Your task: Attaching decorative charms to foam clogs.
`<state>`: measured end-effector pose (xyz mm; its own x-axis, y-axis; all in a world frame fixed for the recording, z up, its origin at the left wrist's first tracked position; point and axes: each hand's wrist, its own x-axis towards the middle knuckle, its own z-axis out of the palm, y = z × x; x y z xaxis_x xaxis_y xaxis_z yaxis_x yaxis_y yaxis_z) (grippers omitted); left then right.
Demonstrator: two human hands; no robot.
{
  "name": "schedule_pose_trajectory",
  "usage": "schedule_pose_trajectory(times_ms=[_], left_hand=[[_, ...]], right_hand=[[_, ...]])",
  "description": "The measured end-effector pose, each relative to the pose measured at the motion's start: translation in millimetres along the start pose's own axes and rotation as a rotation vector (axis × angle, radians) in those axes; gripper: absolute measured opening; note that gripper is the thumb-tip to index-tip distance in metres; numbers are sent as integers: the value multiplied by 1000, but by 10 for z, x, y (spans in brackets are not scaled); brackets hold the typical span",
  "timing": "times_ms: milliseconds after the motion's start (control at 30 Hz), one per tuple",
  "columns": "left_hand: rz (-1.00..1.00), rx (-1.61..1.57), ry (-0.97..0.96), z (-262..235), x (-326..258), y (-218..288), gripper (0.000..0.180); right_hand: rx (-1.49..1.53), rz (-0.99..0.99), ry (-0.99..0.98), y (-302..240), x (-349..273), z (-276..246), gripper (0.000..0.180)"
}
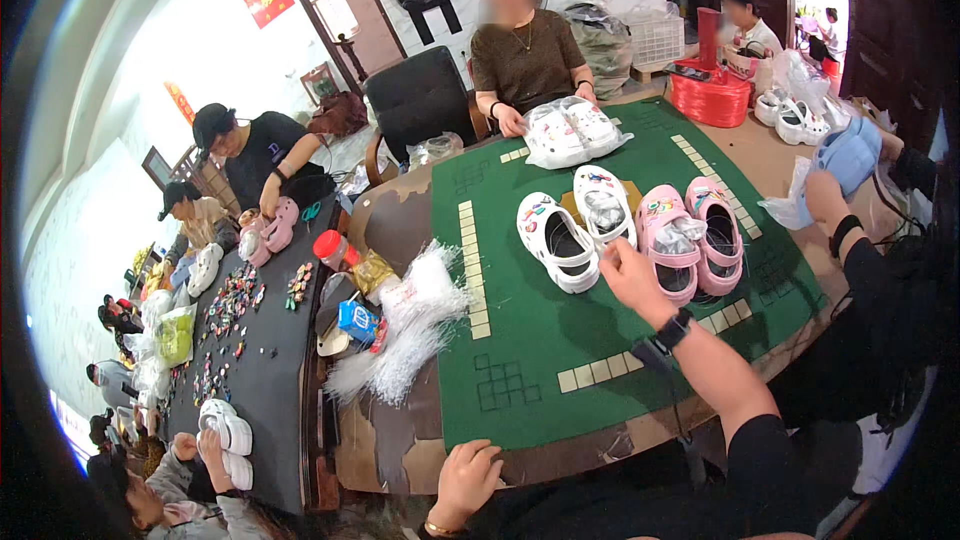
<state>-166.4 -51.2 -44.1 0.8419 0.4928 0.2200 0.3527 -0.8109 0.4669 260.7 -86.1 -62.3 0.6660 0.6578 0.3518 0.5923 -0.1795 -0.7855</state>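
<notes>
Two white clogs (553, 238) with colourful charms stand side by side on a green table mat (520, 310). To their right are two pink clogs (668, 240), also decorated; clear plastic shows in one shoe of each pair. My right hand (640, 285) reaches between the pairs, its fingertips pinched by the heel of the right-hand white clog; anything thin between them is too small to make out. At the near table edge lies my left hand (468, 480), its fingers loosely bent and a little apart, with nothing seen in them.
Across the table a person handles bagged white clogs (570, 135). At right, another person's hand (825, 200) holds blue clogs (848, 155). White plastic strips (405, 325) and a red-lidded jar (335, 250) lie left of the mat. People work along a dark table (265, 340) with scattered charms.
</notes>
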Motion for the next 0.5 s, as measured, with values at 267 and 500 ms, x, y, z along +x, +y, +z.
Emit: schedule_pose_trajectory(times_ms=[267,500], left_hand=[[-101,0,75,152,-454,-95,17],[-164,-36,44,156,-580,-110,14]], right_hand=[[-552,-93,-250,-23,554,67,44],[-597,-151,-333,68,553,24,37]])
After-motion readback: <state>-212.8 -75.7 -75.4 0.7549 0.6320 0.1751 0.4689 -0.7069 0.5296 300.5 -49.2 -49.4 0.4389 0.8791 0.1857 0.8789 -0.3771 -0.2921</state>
